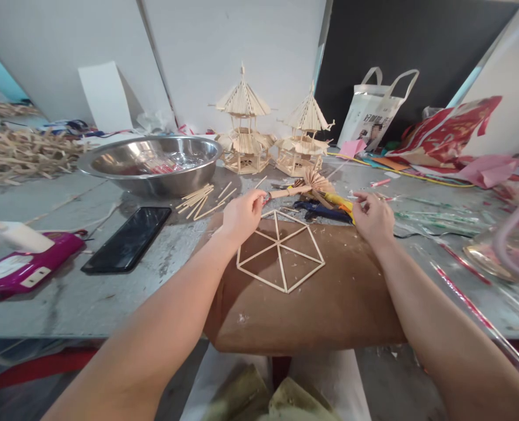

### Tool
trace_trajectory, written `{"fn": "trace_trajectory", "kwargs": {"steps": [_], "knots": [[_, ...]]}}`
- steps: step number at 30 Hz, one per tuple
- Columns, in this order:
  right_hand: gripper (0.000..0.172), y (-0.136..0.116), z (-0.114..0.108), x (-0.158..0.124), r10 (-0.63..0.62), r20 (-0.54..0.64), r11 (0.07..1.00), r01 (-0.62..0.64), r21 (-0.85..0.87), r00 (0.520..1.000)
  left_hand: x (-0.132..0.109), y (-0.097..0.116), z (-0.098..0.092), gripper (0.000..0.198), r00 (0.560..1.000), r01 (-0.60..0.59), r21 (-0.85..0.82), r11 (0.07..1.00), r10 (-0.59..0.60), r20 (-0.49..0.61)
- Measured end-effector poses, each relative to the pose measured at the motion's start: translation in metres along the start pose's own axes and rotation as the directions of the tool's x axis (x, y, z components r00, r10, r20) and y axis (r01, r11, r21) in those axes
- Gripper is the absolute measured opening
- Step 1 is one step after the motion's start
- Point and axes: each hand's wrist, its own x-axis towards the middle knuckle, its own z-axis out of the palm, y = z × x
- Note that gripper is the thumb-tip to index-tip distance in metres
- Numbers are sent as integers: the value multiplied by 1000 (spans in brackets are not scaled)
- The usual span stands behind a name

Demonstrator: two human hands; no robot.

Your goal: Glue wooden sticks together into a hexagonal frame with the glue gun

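frame: one stick hexagon (280, 251), spokes meeting at its middle, flat on the board (329, 310); it lies between the two hands, just nearer than their fingertips.
left hand (241, 216): at the frame's far left corner, fingertips pinching the end of a rod (288, 191).
right hand (374, 217): just right of the frame's far right corner, fingers curled; cannot tell whether it grips anything.
beyond frame: two pagodas (244, 126), one bowl (154, 164).
left of frame: one phone (127, 240).
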Motion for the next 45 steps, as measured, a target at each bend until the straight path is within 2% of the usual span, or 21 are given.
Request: {"fn": "trace_trajectory", "kwargs": {"steps": [4, 7, 19, 23, 26, 29, 32, 33, 36, 38, 39, 40, 41, 42, 45], "knots": [[24, -2, -3, -1, -20, -31, 1000, 20, 4, 999, 0, -1, 2, 24, 994, -67, -17, 998, 65, -83], [21, -5, -3, -3, -58, -16, 997, 58, 43, 998, 1, -2, 3, 24, 991, -91, -16, 996, 89, -97], [19, -11, 2, -8, -202, 76, 964, 184, 190, 976, 4, -7, 1, 24, 999, 37, -63, 997, -38, -26], [21, -15, 3, -10, -195, 134, 969, 170, 178, 972, 2, -3, -1, 23, 999, 40, -79, 996, -40, 3], [22, -21, 5, -14, -156, 205, 982, 128, 141, 966, 0, 2, -6, 22, 994, -23, -117, 993, 9, -113], [26, -33, 9, -19, -236, 266, 960, 182, 211, 935, -5, 13, -12, 24, 949, -153, -116, 981, 113, -293], [36, -53, 11, -27, -427, 308, 865, 284, 414, 850, -12, 25, -14, 24, 915, -296, -94, 951, 254, -314], [40, -61, 10, -31, -488, 349, 818, 279, 503, 800, -15, 29, -14, 24, 903, -348, -97, 933, 305, -304], [48, -84, 3, -43, -615, 466, 676, 121, 727, 636, -21, 37, -11, 25, 866, -469, -111, 876, 431, -254], [40, -95, -2, -50, -659, 533, 613, -33, 790, 530, -23, 39, -9, 26, 868, -478, -104, 872, 452, -206], [34, -97, -5, -53, -656, 576, 611, -105, 785, 489, -23, 39, -9, 27, 878, -464, -97, 880, 443, -185], [27, -99, -7, -54, -636, 613, 616, -170, 769, 469, -22, 37, -8, 27, 889, -445, -91, 891, 426, -169], [23, -99, -8, -55, -604, 645, 621, -230, 749, 468, -21, 35, -7, 27, 898, -425, -91, 901, 408, -164], [22, -97, -10, -54, -558, 671, 625, -285, 727, 488, -20, 33, -7, 27, 906, -407, -96, 908, 389, -168], [25, -88, -11, -49, -383, 692, 597, -408, 691, 612, -16, 24, -5, 25, 925, -356, -147, 923, 326, -197]]}}
